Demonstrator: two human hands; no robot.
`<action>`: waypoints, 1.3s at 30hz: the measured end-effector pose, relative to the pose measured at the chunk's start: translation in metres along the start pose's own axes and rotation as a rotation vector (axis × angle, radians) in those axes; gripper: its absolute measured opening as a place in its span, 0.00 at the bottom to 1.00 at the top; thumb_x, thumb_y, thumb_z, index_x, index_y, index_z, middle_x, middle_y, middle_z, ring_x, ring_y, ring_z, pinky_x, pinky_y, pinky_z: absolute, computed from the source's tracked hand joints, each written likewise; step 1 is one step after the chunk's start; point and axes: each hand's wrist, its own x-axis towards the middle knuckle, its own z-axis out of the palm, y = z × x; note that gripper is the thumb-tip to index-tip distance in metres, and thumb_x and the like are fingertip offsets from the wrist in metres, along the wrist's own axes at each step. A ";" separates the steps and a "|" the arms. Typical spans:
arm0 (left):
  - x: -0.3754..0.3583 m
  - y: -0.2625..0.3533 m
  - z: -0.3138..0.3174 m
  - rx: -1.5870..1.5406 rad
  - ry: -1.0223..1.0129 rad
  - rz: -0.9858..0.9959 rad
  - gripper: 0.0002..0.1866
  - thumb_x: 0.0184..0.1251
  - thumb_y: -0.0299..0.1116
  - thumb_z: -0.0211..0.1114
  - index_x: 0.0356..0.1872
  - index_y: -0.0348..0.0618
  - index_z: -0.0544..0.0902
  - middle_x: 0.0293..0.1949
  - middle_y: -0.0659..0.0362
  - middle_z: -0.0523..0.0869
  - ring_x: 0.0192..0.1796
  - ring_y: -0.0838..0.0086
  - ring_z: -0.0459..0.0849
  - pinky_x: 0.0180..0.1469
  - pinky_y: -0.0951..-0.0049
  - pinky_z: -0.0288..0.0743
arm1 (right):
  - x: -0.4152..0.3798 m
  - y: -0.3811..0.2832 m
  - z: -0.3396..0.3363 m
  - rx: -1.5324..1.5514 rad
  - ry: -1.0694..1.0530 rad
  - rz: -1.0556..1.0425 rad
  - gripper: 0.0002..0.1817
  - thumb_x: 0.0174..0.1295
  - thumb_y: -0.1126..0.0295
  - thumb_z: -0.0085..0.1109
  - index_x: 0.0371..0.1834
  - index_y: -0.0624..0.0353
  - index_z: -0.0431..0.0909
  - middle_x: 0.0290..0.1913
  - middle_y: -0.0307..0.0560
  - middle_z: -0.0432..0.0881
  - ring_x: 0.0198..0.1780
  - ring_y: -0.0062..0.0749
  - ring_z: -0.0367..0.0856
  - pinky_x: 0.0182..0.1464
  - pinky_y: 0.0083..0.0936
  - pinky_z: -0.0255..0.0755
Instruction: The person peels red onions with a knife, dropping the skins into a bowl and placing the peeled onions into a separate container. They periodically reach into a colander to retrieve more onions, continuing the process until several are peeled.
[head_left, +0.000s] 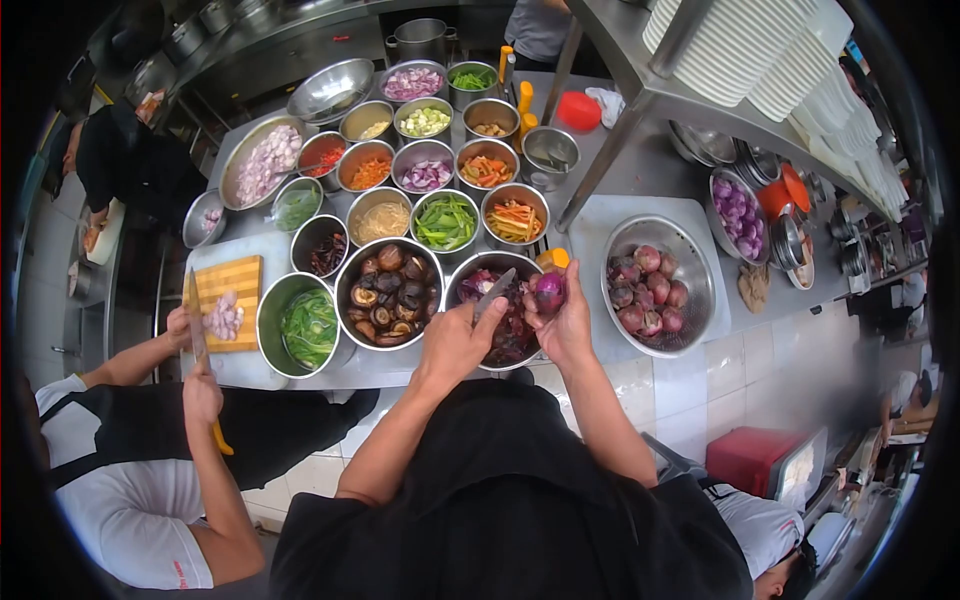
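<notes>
My left hand (459, 340) is closed on a knife, whose blade (495, 288) points up and away over a metal pot (455, 272). My right hand (566, 322) grips a peeled purple onion (549, 292) at the pot's right side, close to the blade. Dark red onion skins (512, 338) fill much of the pot below both hands. To the right, a perforated metal colander (614, 250) holds several unpeeled red onions (650, 283). Left of my hands stands a pot of dark mushrooms (390, 292).
Several metal containers of cut vegetables crowd the table, including green strips (444, 221) and orange strips (516, 220). At left, a person's hands (203, 398) work with a knife (196, 325) over a wooden board (250, 300). A shelf (660, 95) with stacked white plates (740, 45) overhangs the right.
</notes>
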 end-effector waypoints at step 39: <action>0.001 0.014 0.012 -0.201 -0.094 0.139 0.21 0.56 0.47 0.71 0.39 0.36 0.85 0.21 0.49 0.83 0.23 0.72 0.81 0.29 0.71 0.73 | -0.001 0.007 0.011 0.131 -0.031 0.199 0.23 0.70 0.47 0.43 0.36 0.58 0.73 0.33 0.49 0.78 0.34 0.36 0.79 0.38 0.31 0.78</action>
